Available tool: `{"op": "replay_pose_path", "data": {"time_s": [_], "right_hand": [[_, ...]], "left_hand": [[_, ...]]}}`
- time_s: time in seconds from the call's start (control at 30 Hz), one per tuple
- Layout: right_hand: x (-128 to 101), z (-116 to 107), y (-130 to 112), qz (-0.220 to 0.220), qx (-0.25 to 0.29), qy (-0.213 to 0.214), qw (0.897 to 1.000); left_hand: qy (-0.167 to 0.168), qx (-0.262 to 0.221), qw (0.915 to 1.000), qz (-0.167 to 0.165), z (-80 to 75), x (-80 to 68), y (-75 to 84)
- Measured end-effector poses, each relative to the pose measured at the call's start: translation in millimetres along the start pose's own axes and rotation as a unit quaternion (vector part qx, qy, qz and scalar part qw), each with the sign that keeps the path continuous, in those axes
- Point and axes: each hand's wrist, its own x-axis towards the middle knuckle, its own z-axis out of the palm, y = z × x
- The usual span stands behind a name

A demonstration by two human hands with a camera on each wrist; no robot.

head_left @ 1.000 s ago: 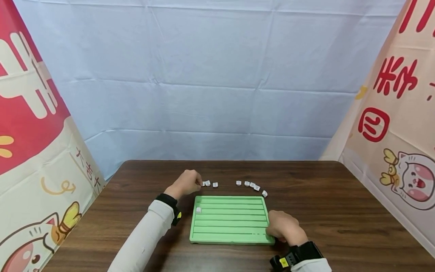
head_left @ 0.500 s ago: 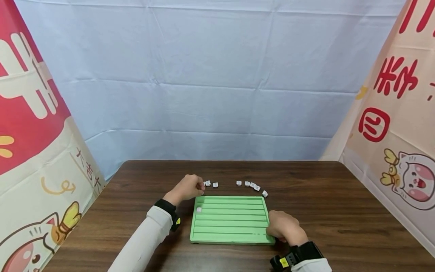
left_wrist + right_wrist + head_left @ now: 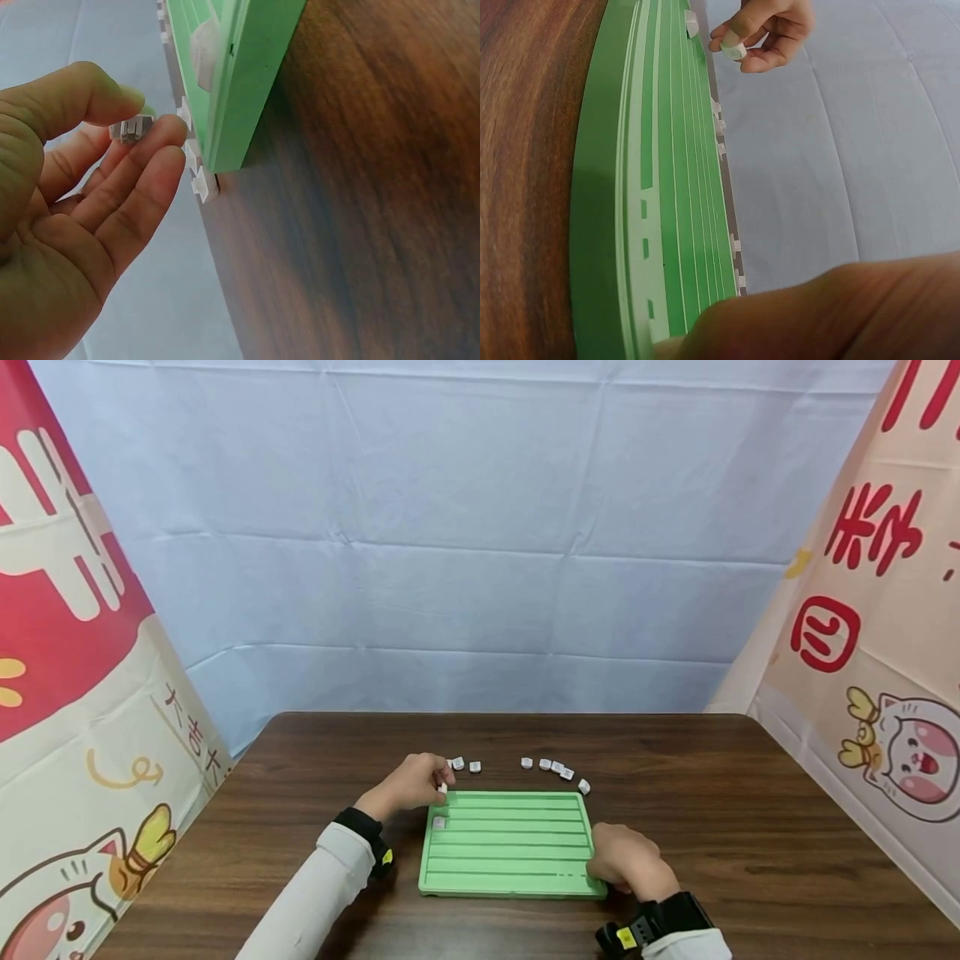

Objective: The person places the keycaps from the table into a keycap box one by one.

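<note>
My left hand (image 3: 411, 782) is above the back left corner of the green ridged board (image 3: 510, 852). Between thumb and fingers it pinches a small white tile (image 3: 132, 129); the tile's grey slotted side shows in the left wrist view, and a printed mark (image 3: 736, 52) in the right wrist view. Another white tile (image 3: 438, 822) sits on the board near its left edge, in an upper row. At the board's front right my right hand (image 3: 628, 862) holds the edge with curled fingers; the fingertips are mostly hidden.
Behind the board, several white tiles lie on the brown wooden table (image 3: 720, 827): a left cluster (image 3: 458, 763) partly covered by my left hand, and a right cluster (image 3: 557, 767) with one tile (image 3: 584, 787) closer. A pale blue cloth (image 3: 465, 543) hangs behind the table.
My left hand has come from the left tile cluster towards the board's back left corner, and the pinched tile now shows at its fingertips. My right hand and the board stay put.
</note>
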Motion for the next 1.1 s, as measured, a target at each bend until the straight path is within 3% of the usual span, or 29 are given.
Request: {"op": "replay_pose_path", "data": {"time_s": [0.3, 0.87, 1.1], "right_hand": [[-1, 0, 0, -0.002, -0.007, 0.007, 1.000], [0, -1, -1, 0.002, -0.007, 0.003, 1.000], [1, 0, 0, 0.002, -0.004, 0.002, 1.000]], "left_hand": [[-0.005, -0.047, 0.9988, 0.010, 3.9, -2.9, -1.6], [-0.017, -0.072, 0.9968, 0.031, 8.0, -8.4, 0.8], [-0.003, -0.074, 0.9969, 0.028, 10.8, -8.2, 5.0]]}}
